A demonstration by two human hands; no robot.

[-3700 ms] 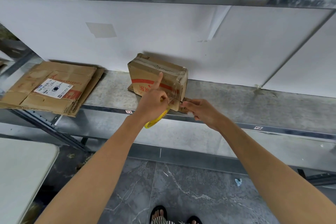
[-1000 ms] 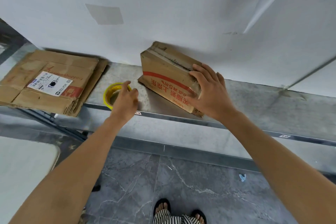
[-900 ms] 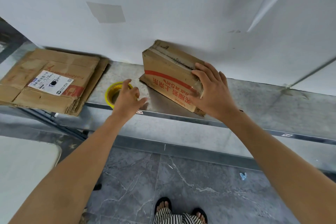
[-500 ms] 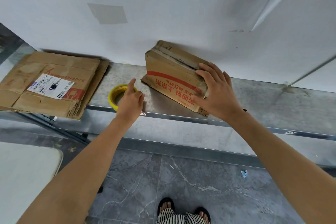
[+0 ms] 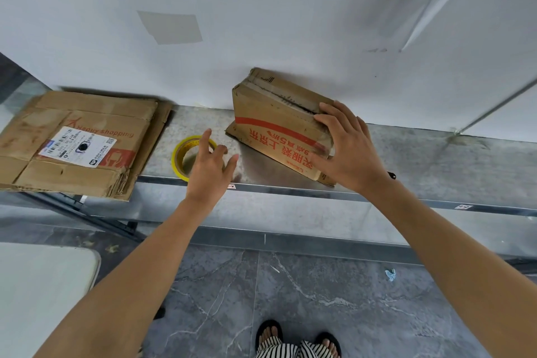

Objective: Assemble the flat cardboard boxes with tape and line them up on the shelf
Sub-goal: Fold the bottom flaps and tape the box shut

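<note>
- While the right hand (image 5: 348, 154) lies spread over its right end, fingers across the top edge and thumb on the front face, the taped box (image 5: 276, 128) stands skewed on the metal shelf (image 5: 436, 163), rear corner close to the white wall.
- Judged light and hollow. The worn corrugated panels are likely to dent mid-face, so the ends and corners offer the best hold.
- Glossy clear tape covers the top seam and is probably slippery.
- Left hand (image 5: 209, 166) is relaxed, fingers loosely splayed over the yellow tape roll (image 5: 181, 154), holding nothing. Contact cannot be told.
- Flat cardboard stack (image 5: 81, 142) lies at the shelf's left, creased and labelled.
</note>
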